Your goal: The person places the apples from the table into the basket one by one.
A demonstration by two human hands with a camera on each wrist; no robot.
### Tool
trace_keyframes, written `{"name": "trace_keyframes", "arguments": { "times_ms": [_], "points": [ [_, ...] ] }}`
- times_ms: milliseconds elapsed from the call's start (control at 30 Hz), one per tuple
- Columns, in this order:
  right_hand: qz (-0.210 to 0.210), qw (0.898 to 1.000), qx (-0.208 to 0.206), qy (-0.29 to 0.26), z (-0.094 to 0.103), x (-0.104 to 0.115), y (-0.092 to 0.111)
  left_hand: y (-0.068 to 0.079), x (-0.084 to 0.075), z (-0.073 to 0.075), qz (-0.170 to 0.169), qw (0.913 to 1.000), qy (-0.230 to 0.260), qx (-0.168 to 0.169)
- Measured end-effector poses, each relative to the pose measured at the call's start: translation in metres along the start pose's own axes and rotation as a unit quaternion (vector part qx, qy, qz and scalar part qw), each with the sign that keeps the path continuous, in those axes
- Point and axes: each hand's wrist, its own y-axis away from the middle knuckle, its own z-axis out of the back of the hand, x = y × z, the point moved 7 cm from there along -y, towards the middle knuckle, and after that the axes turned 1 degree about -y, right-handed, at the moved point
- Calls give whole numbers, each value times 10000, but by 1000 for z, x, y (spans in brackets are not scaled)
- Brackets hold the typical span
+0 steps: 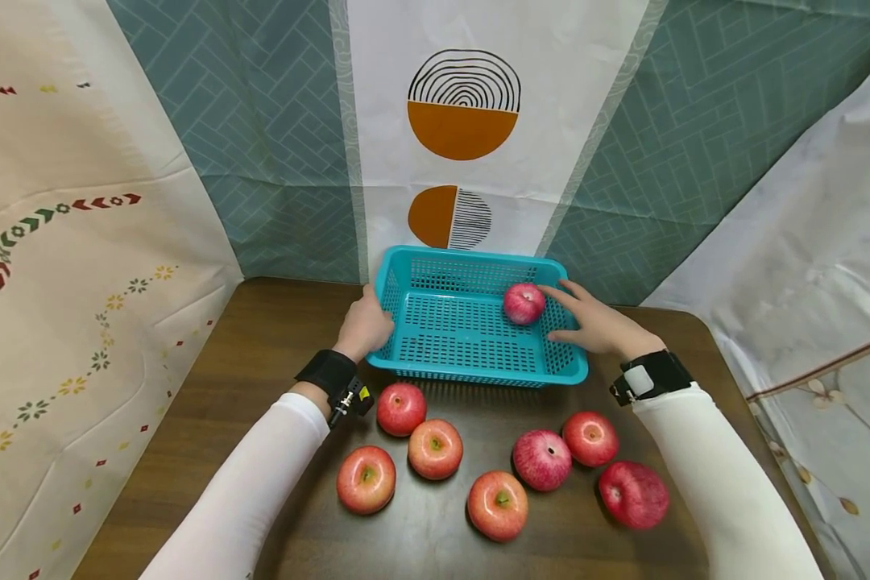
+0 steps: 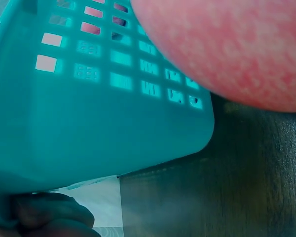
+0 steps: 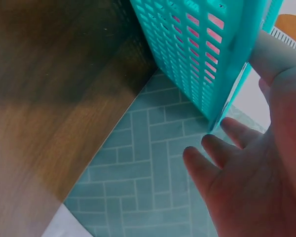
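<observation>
A turquoise plastic basket [image 1: 464,338] with perforated walls stands at the far side of the table. One dark pink apple [image 1: 524,304] lies inside it, toward the right end. My left hand [image 1: 365,325] grips the basket's left rim; in the left wrist view its curled fingers [image 2: 52,215] show at the rim. Over the right rim is my right hand [image 1: 587,322], fingers spread and thumb reaching inside. The right wrist view shows its loosely extended fingers [image 3: 214,153] outside the wall. Whether the right hand touches the rim is hard to tell.
Several apples lie on the brown table [image 1: 261,346] in front of the basket. A red apple [image 1: 402,409] sits close to my left wrist, and a dark red apple [image 1: 633,495] lies near my right forearm. Patterned cloth [image 1: 283,161] hangs behind the basket.
</observation>
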Motion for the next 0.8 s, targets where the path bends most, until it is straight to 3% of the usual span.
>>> {"name": "trace_keyframes", "arguments": {
  "times_ms": [300, 800],
  "points": [
    [76, 9994, -254, -226, -1, -1, 29, 3, 0, 0, 190, 9997, -30, 133],
    [-177, 9942, -750, -753, -19, -6, 107, 2, 0, 0, 181, 9998, -66, 104]
  ]
}}
